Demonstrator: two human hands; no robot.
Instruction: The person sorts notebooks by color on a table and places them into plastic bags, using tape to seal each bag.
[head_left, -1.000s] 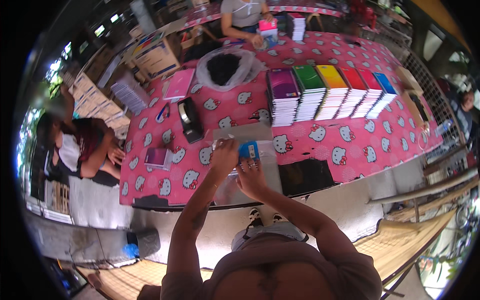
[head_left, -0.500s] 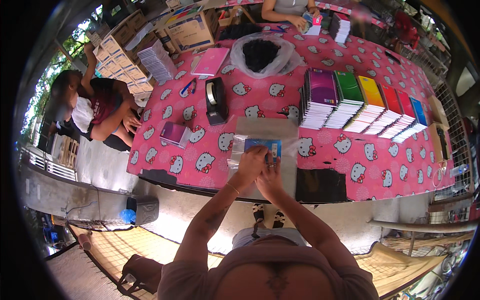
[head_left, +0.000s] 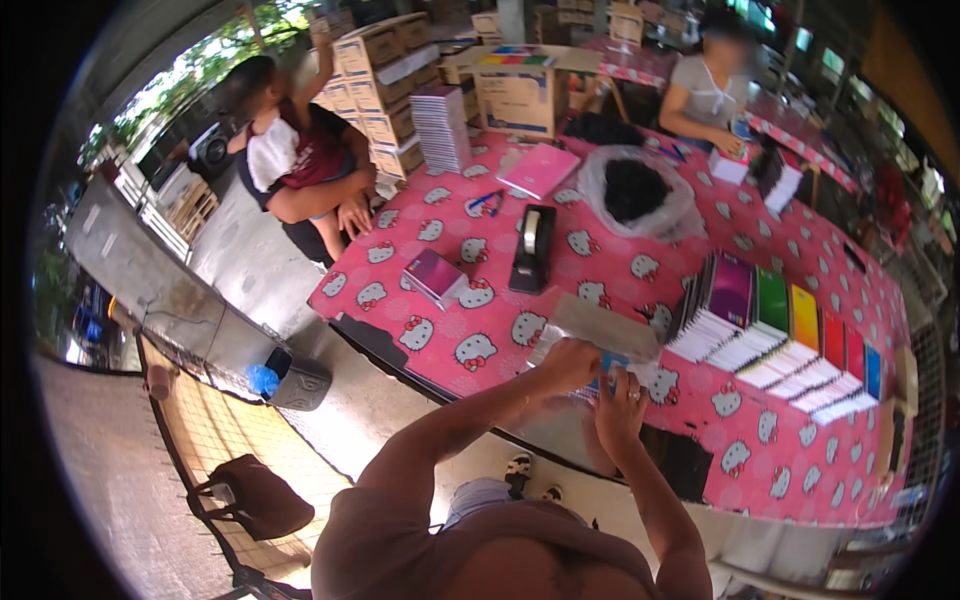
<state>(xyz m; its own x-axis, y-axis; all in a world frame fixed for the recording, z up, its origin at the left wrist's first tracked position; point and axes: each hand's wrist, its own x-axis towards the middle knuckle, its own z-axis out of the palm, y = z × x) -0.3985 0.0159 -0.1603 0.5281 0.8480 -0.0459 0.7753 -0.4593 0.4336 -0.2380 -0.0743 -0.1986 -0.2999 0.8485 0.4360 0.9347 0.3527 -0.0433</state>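
Note:
A small blue notebook [head_left: 613, 360] lies at the front edge of the table, mostly hidden beneath my hands. My left hand [head_left: 572, 366] is closed at its left side, fingers curled and slightly blurred. Around the notebook's near right part, my right hand [head_left: 619, 402] has its fingers bent and pressed together; a ring shows on one finger. Clear plastic [head_left: 548, 345] lies under and around the notebook, beside a greyish-brown flat sheet [head_left: 603, 322]. Beyond my left hand stands a black tape dispenser [head_left: 532, 250].
Stacked spiral notebooks [head_left: 733, 290] in several colours stand on the right. A purple notebook pile [head_left: 436, 275], pink notebook [head_left: 540, 172] and plastic bag with black contents [head_left: 640, 195] lie farther back. One person [head_left: 712, 95] handles notebooks; another [head_left: 300, 170] holds a child near cartons [head_left: 380, 90].
The view has swung left and tilted, so the table sits lower and farther right. My hands have shifted on the blue notebook, and less of its cover shows.

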